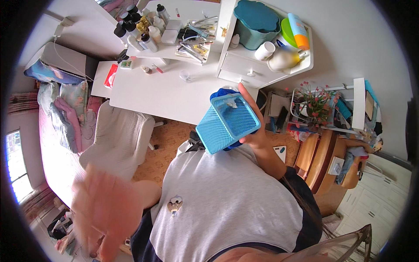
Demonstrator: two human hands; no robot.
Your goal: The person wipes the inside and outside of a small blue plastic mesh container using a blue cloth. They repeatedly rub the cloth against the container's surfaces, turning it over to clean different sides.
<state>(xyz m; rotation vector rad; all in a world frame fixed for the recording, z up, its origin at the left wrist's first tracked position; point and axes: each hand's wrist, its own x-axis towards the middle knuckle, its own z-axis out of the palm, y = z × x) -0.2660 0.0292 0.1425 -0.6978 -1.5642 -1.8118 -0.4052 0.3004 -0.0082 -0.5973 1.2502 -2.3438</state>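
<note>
A light blue mesh basket [214,130] with a divider across it is tilted in front of my chest, its inside facing me. My right hand [255,114] is closed round its right side, thumb and fingers along the edge. A dark blue cloth-like thing [221,92] shows behind the basket's far edge, against the same hand; its kind is unclear. A small clear piece lies in the basket's far compartment. Off at the lower left, apart from the basket, my left hand [107,205] is smeared by motion, so its fingers cannot be made out.
Beyond the basket stands a white desk [168,94] with several bottles and a small clear cup [185,76]. A white drawer unit [244,70] carries a teal bin [255,32]. A pale chair [118,135] is at the left, by a bed; a flowering plant [312,102] stands right.
</note>
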